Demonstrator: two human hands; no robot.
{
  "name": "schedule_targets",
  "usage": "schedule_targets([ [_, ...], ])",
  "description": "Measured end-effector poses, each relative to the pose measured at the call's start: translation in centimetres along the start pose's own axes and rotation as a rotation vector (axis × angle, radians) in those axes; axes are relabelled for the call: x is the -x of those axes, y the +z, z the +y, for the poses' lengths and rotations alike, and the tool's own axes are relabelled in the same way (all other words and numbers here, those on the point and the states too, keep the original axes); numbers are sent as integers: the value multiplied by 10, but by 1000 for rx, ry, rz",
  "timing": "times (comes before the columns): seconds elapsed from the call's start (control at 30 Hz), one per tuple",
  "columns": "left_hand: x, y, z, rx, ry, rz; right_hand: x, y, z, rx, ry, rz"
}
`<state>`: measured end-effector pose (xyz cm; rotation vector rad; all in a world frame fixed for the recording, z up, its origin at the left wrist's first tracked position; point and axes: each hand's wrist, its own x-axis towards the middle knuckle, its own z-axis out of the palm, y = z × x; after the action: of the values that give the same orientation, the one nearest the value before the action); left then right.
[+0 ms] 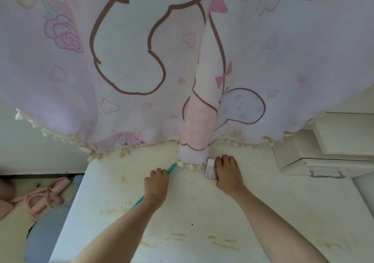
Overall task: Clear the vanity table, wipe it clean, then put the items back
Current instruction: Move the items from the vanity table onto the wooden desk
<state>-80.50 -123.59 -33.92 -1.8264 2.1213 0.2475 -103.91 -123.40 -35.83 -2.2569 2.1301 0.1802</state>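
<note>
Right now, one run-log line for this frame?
left hand: grips teal comb | right hand: on small silvery box | vanity table: stained | curtain: hangs behind
</note>
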Motion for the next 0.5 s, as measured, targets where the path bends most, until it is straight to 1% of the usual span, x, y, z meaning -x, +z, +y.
schedule_targets([
  [0.07,10,1,-3,14,79,121,1,1,-1,-22,-25,-19],
  [0.1,13,3,-5,-23,141,138,2,0,-2,-41,-26,-38],
  [0.13,16,6,-8,-53,197,195,5,0,-3,-51,-11,-43],
  [0.23,19,18,-11,-65,336,295,18,-2,-2,-101,84,10],
  [0.3,21,11,-6,-52,468,343,30,-5,0,-121,149,49],
  [0.4,20,-5,12,-13,620,352,54,-16,7,-105,247,9],
  [0.5,20,-27,47,22,743,319,88,-26,19,-61,469,59],
])
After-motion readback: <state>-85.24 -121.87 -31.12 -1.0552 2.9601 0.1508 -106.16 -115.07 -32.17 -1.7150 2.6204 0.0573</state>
